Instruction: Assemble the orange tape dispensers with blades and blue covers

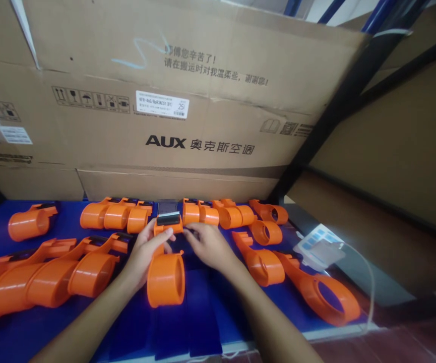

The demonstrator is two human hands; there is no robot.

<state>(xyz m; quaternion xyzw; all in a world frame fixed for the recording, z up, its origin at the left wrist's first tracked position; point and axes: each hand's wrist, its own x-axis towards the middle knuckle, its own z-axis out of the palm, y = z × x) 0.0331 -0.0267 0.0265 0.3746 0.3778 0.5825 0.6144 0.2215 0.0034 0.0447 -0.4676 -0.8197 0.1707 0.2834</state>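
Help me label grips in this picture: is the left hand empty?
No, the left hand holds an orange tape dispenser, its thumb resting on it.

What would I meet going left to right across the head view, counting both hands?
Back-left orange tape dispenser → left hand → held orange tape dispenser → right hand → white-and-blue item.

Beyond the fingers (pixel 196 237): cardboard carton (pixel 218 113), printed AUX. Right of them: black post (pixel 321 131); blue-and-white packet (pixel 319 247).
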